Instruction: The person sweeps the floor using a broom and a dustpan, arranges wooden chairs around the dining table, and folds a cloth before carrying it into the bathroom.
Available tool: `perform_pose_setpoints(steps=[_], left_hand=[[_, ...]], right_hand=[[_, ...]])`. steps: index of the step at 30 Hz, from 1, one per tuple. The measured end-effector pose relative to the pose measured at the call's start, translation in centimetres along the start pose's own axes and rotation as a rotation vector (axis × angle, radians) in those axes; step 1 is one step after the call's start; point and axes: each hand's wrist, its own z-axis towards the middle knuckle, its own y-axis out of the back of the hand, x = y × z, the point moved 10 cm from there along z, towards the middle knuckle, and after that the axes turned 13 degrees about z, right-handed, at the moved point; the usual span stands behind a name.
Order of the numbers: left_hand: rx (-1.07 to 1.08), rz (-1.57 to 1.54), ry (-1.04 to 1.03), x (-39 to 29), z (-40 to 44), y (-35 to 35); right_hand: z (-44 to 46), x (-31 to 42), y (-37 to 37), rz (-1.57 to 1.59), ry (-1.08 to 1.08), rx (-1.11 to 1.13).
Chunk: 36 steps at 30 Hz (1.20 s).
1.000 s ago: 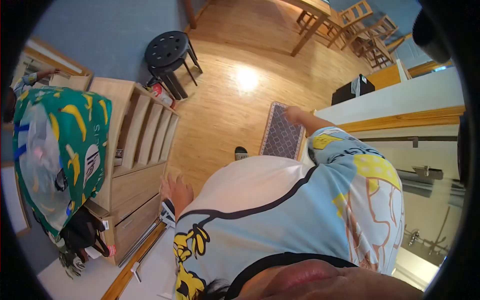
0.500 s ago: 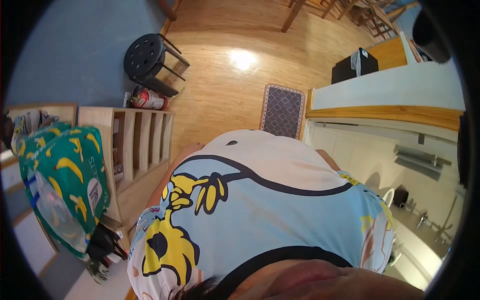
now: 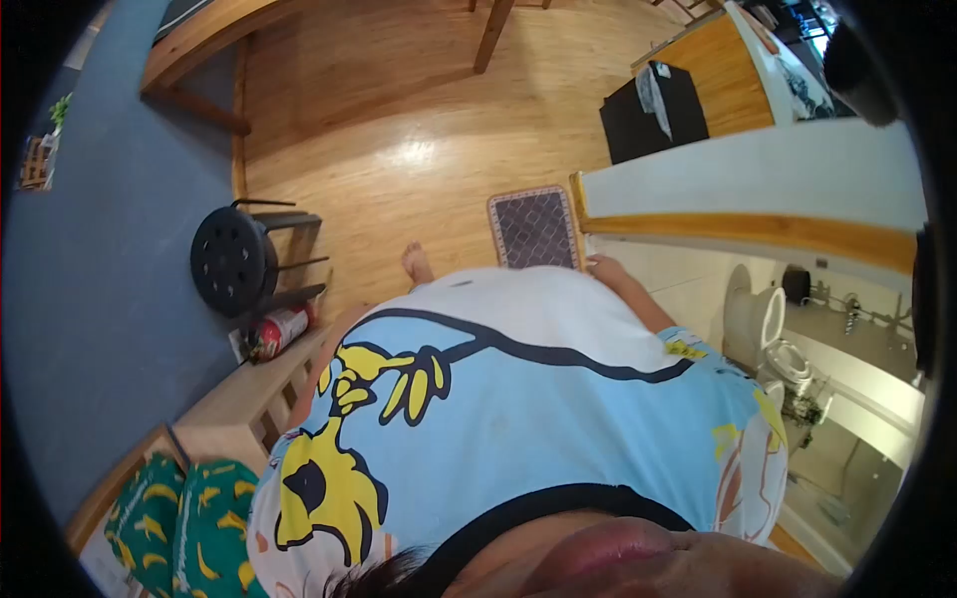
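My right hand (image 3: 606, 270) is small beyond the belly of my printed T-shirt (image 3: 538, 419), near the doorway edge and the corner of the patterned mat (image 3: 534, 227). Its fingers look curled; a pale spot shows at their tips, and I cannot make out whether they hold anything. Only part of my left arm (image 3: 334, 344) shows beside the shirt, and the left hand is hidden. My bare foot (image 3: 415, 261) is on the wooden floor.
On the left stand a black stool (image 3: 234, 261), a red fire extinguisher (image 3: 279, 332), a wooden shelf unit (image 3: 229, 404) and green banana-print bags (image 3: 209, 528). A wooden table (image 3: 199, 45) is ahead. At right are a black bin (image 3: 653, 115), a half-wall (image 3: 738, 179) and a bathroom with a toilet (image 3: 763, 314).
The view has shifted forward and turned right: the stool, extinguisher and bags sit lower in view. A table has entered at upper left. My right hand and a foot now show.
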Motion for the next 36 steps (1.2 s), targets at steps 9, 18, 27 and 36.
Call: perform_pose_setpoints(steps=[9, 18, 27, 36], left_hand=[[-0.012, 0.009, -0.050, 6.5, 8.5, 9.2], [0.153, 0.199, -0.284, -3.2, 18.0, 18.9], [-0.050, 0.484, -0.561, -24.8, 34.1, 38.5], [-0.223, 0.041, -0.382, -25.8, 39.5, 55.8]], right_hand=[[10.2, 17.9, -0.3, 0.069, 0.227, -0.012], [3.6, 6.2, 4.2, 0.504, -0.057, -0.153], [6.5, -13.2, 8.1, 0.301, -0.348, -0.025], [27.7, 15.4, 46.8, 0.155, 0.300, -0.453]])
